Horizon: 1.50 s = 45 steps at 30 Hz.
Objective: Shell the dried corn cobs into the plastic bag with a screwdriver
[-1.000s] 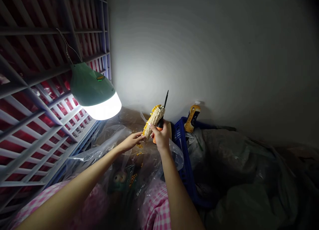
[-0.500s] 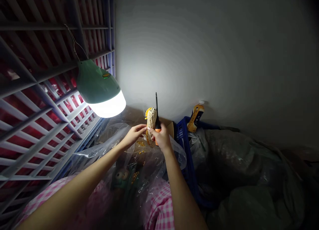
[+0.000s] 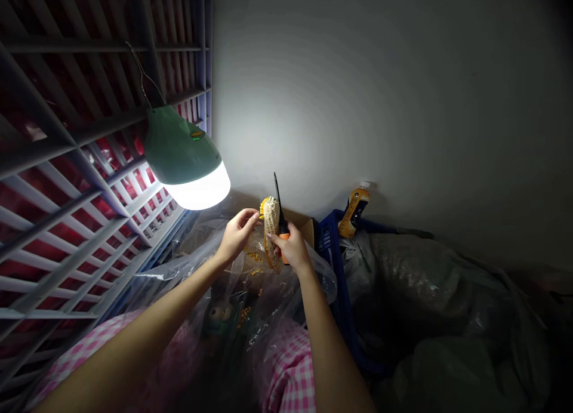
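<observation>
My right hand (image 3: 292, 246) is wrapped around a mostly stripped corn cob (image 3: 271, 216) and a screwdriver with an orange and black handle (image 3: 285, 237). The cob stands nearly upright, its bare side facing me, with yellow kernels left along its left edge. The screwdriver's dark shaft points up beside the cob, leaning slightly left. My left hand (image 3: 239, 234) is at the cob's upper left, thumb and fingers pinched close to the kernels; whether anything is between the fingertips is hidden. Loose corn kernels (image 3: 253, 255) lie below in a clear plastic bag (image 3: 197, 255).
A lit green lamp (image 3: 183, 150) hangs by a wire from a slatted plastic crate (image 3: 102, 192) on the left. At right stand a blue basket (image 3: 330, 240), a yellow-labelled bottle (image 3: 354, 210) and dark bulging sacks (image 3: 421, 270). A pale wall (image 3: 358, 102) rises behind.
My left hand has moved up and left from the cob's middle to its upper kernels. The screwdriver now tilts more to the left. The view has shifted slightly.
</observation>
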### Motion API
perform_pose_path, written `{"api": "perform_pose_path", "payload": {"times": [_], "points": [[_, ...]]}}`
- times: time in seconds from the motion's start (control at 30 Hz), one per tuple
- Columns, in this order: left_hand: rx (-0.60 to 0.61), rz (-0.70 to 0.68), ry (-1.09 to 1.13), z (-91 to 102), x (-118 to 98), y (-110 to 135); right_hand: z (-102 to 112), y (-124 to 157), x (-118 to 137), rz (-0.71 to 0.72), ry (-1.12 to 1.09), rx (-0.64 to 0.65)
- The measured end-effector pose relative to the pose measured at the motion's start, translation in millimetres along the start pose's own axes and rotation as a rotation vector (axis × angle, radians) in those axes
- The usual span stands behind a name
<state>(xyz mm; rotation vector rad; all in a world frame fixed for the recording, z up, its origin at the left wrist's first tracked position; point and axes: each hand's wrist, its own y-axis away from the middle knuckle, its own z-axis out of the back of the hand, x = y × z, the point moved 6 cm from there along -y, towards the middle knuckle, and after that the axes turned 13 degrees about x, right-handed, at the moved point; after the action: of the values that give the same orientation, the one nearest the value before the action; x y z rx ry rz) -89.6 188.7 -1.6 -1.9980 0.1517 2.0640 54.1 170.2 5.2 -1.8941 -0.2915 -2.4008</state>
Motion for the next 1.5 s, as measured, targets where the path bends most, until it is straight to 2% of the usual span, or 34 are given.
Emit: {"api": "perform_pose_path", "payload": {"times": [0.1,0.23,0.33,0.43,0.5,0.63,0.7,0.8,0.97,1.07,1.17,1.37,1.5], "points": [[0.002,-0.017,-0.099,-0.8,-9,3,-1,0,-1,0.001,0.004,0.001],[0.001,-0.019,-0.167,-0.1,-8,3,-2,0,-1,0.016,0.03,0.002],[-0.051,0.128,-0.203,7.3,7,2,0,0,0,0.018,0.059,-0.021],[-0.025,0.289,-0.301,10.7,26,0,1,1,0,0.012,0.05,-0.024],[-0.004,0.259,-0.312,9.5,28,-2,0,0,-3,0.006,0.026,0.001],[0.041,0.132,-0.053,3.3,15,-4,-3,-1,-9,-0.029,-0.023,0.056],[0.087,0.101,0.005,0.0,7,-4,-6,-1,-11,-0.047,-0.044,0.086],[0.13,0.069,-0.053,-2.0,2,-4,-9,-1,-10,-0.071,-0.074,0.129],[0.004,-0.007,-0.313,2.5,2,-4,-14,-1,-12,-0.123,-0.108,0.185],[-0.009,-0.034,-0.351,1.5,2,-4,-16,-2,-14,-0.156,-0.144,0.213],[0.047,0.02,-0.193,-0.2,7,-5,-17,0,-16,-0.193,-0.21,0.249],[0.254,0.158,0.357,-12.8,16,-1,-23,5,-16,-0.234,-0.346,0.373],[0.269,0.247,0.53,-14.7,23,-1,-27,7,-15,-0.26,-0.375,0.401]]}}
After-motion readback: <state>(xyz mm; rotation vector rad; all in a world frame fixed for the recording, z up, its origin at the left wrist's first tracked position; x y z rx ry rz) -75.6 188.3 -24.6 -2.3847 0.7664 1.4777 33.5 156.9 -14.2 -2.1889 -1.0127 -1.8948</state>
